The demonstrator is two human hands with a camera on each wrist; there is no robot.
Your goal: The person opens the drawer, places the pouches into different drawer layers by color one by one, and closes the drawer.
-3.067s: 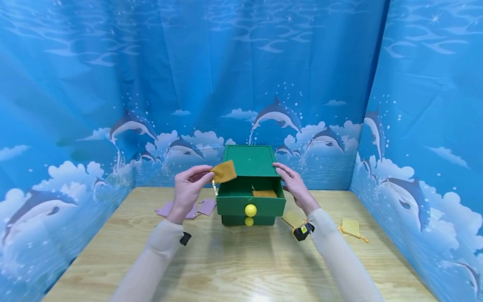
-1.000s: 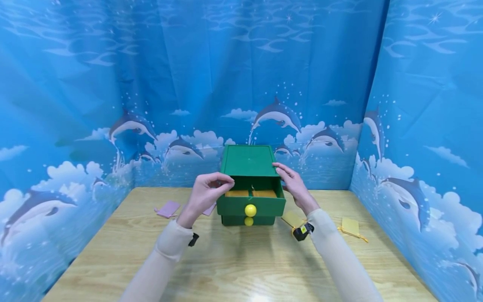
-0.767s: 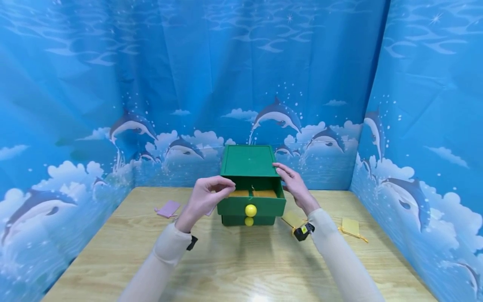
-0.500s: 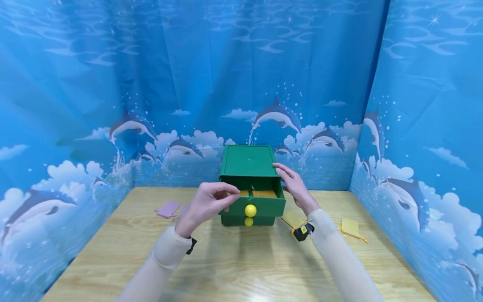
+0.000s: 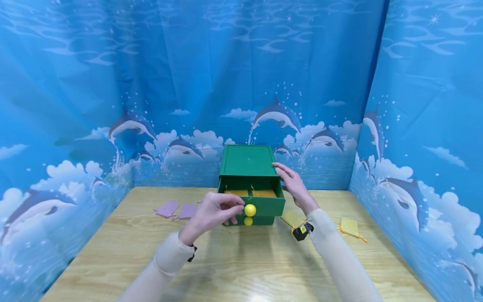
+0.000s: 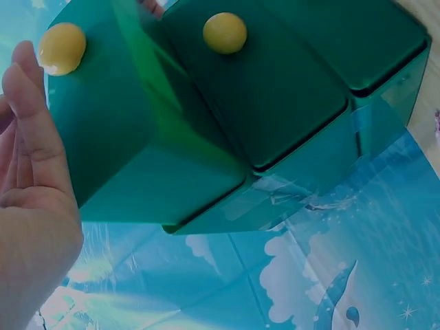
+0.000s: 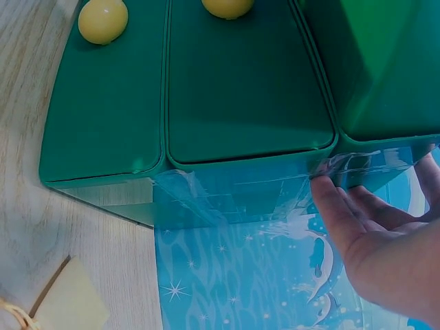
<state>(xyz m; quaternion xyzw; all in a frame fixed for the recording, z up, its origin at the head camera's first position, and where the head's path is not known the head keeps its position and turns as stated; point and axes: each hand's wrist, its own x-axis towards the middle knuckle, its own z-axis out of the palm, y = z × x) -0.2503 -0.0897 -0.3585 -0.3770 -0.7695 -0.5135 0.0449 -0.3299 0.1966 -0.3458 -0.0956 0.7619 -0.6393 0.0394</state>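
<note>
A green drawer box (image 5: pixel 249 160) has its top drawer (image 5: pixel 268 206) pulled out. Two mustard-coloured pouches, a left pouch (image 5: pixel 237 193) and a right pouch (image 5: pixel 264 193), lie inside, split by a divider. My left hand (image 5: pixel 215 213) is in front of the drawer, fingertips right at the left edge of the yellow knob (image 5: pixel 250 210). In the left wrist view its fingers (image 6: pixel 38 130) are fairly straight beside that knob (image 6: pixel 62 48), not wrapped round it. My right hand (image 5: pixel 298 191) rests on the box's right side, fingers (image 7: pixel 337 206) against its taped wall.
Lilac pouches (image 5: pixel 167 208) lie on the table (image 5: pixel 241 268) left of the box. Right of it are a yellow pouch (image 5: pixel 292 219), partly behind my right wrist, and another yellow pouch (image 5: pixel 350 226). A dolphin-print curtain (image 5: pixel 188 84) stands behind and at both sides.
My left hand has put its mustard pouch into the drawer's left compartment, let go and moved down and right to the top knob. My right hand has stayed put.
</note>
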